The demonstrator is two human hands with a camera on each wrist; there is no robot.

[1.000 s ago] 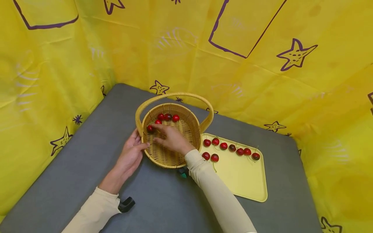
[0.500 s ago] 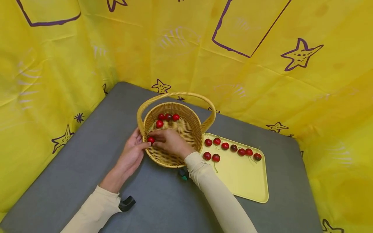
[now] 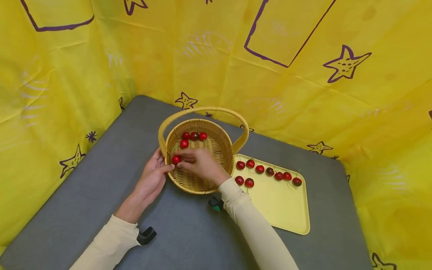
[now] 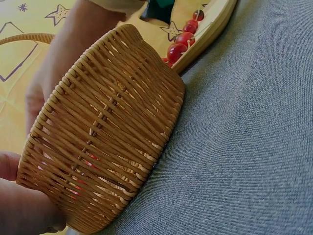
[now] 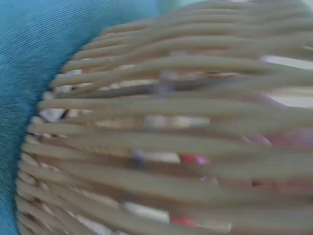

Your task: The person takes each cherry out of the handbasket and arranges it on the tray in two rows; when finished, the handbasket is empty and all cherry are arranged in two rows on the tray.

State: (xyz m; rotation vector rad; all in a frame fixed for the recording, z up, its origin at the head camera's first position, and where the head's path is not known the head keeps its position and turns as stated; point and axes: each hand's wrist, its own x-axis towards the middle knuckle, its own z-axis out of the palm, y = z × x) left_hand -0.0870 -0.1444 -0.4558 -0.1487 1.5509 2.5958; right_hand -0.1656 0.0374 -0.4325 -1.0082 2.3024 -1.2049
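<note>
One left hand (image 3: 150,182) works furthest left, its cream sleeve (image 3: 108,236) rising from the lower edge with a black wrist device (image 3: 146,236) beside the cuff. Its thumb lies over the left rim of the round wicker basket (image 3: 216,150) and its fingers bear on the outer wall, so it grips the rim, just as it did a second ago.

Just inside that rim, near the left thumb, comes the change: a red cherry (image 3: 176,160) that lay further up the left wall, close to another, now sits lower and plainly apart from it. The right hand (image 3: 204,164), reaching in over the near-right side, appears to pinch this cherry between thumb and fingertips; how firmly I cannot tell, and the right wrist view is mostly blurred weave. The shift happens within the basket and adds nothing to its count of five. As I judge it, the cherry's spot along the wall is being adjusted and is unsettled while the fingers are on it. The other four lie as they did: a single cherry (image 3: 184,144) just below a row of three cherries (image 3: 194,135) at the far wall, under the arched handle (image 3: 202,108).

At right, just beside the basket, a pale yellow tray (image 3: 280,210) bears nine, unchanged: a row of seven cherries (image 3: 270,171) along its far side, and two cherries (image 3: 239,180) below its left end.
</note>
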